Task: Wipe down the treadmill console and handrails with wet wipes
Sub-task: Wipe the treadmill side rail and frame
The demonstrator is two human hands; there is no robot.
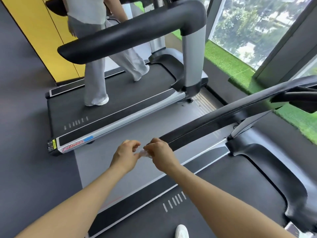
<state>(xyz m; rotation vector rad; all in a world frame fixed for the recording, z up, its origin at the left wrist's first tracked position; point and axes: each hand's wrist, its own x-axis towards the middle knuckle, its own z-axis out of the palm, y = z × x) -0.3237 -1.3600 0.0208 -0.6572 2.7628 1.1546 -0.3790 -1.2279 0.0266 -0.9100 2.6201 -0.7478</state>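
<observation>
Pinching a small clear wipe packet (145, 153) between them, left hand (126, 152) and right hand (160, 152) meet at the handrail (214, 122) end, six o'clock of the neighbouring treadmill (120, 107)

There are two big treadmills with black belts (109, 103) (223, 194). Two bare hands (126, 154) (160, 153) hold one small clear wipe packet (145, 153). One other person in pale grey trousers (96, 69) is there.
</observation>
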